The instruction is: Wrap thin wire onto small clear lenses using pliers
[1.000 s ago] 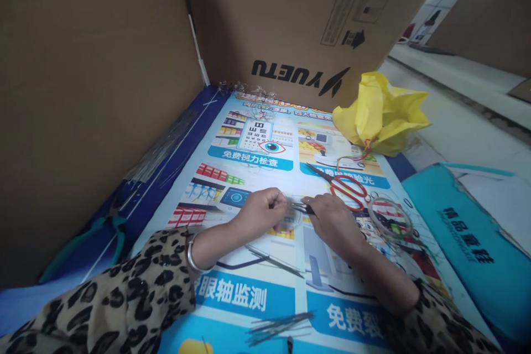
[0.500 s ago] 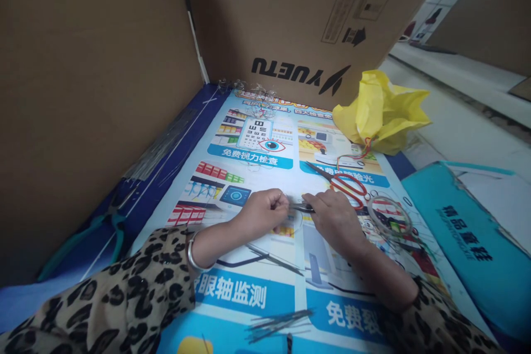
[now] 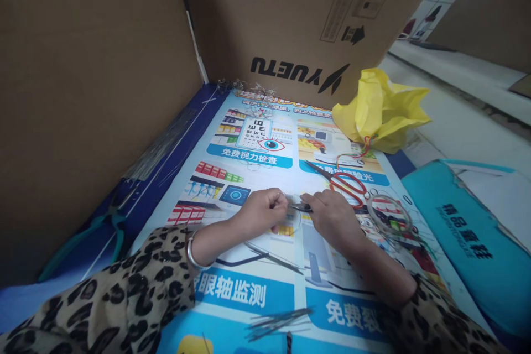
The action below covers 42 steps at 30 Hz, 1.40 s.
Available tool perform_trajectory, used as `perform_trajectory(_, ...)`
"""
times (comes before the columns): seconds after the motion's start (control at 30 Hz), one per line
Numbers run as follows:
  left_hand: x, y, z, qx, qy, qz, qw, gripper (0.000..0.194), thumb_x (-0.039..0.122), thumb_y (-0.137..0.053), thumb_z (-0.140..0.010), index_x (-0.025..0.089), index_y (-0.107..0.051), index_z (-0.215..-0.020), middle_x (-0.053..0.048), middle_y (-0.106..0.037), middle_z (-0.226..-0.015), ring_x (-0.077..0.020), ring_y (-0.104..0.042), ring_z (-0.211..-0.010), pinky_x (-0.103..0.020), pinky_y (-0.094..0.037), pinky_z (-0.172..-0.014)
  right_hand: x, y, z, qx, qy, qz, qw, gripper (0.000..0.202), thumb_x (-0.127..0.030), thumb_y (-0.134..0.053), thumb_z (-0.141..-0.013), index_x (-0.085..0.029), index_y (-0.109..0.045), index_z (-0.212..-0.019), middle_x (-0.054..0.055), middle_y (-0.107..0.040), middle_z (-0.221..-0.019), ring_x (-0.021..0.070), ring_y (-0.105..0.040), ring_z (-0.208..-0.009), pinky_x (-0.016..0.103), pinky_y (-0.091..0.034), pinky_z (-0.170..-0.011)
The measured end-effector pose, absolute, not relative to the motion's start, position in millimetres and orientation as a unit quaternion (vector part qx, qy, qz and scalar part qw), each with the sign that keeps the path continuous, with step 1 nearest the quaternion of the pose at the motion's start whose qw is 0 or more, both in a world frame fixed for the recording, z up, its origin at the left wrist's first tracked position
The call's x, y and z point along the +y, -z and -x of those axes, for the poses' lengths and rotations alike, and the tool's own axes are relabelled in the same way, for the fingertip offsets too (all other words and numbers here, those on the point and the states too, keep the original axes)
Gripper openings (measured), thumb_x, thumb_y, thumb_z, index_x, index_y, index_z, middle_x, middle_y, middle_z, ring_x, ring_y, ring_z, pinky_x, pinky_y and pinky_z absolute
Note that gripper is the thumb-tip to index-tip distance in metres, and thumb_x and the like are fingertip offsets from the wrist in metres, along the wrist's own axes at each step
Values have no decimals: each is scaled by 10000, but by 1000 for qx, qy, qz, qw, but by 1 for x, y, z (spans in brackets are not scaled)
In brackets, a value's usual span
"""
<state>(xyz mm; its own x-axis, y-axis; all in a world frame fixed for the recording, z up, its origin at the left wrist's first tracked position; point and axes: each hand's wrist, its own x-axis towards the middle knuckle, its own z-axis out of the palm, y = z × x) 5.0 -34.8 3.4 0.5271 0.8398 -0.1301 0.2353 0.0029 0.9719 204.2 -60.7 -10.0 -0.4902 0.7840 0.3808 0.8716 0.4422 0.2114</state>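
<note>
My left hand is closed in a pinch over the printed sheet, with what looks like a thin wire at its fingertips; most of it is hidden. Facing it, my right hand wraps around small metal pliers. Their jaws point left, right up against the left fingertips, and the handles are hidden in my palm. Below the hands lie some dark thin rods. A bundle of short cut wires rests nearer to me.
Red-handled scissors and a clear ring-shaped coil lie right of my hands. Teal-handled pliers and long wires are at left. Cardboard walls stand behind, near a yellow bag and a turquoise box.
Both hands stay in nearly the same place. The plier jaws, blurred before, now show more clearly at the left fingertips.
</note>
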Motion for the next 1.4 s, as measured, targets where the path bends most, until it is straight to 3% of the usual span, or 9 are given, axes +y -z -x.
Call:
perform_trajectory(0.57, -31, -3, -4, 382, -250, -619, 639, 32, 181, -449, -701, 173, -473, -682, 74, -486, -455, -65, -482, -364, -164, -379, -391, -64, 10, -203, -846, 157, 498, 110, 230, -117, -513, -744, -160, -640, -932, 30, -612, -696, 169, -507, -684, 282, -303, -643)
perform_trajectory(1.03, -28, -3, -1, 355, -220, -622, 662, 27, 178, -488, -687, 164, -478, -666, 75, -477, -433, -53, -465, -363, -148, -362, -388, -62, 6, -204, -854, 186, 472, 118, 205, -125, -483, -777, -149, -644, -901, 42, -577, -665, 164, -467, -678, 279, -298, -641)
perform_trajectory(1.4, -26, -8, 2, 345, -196, -608, 688, 41, 179, -504, -710, 155, -489, -679, 67, -498, -460, -45, -468, -363, -141, -368, -385, -65, 5, -203, -854, 111, 497, 106, 236, -127, -497, -746, -169, -652, -920, 44, -656, -736, 163, -569, -708, 267, -365, -660)
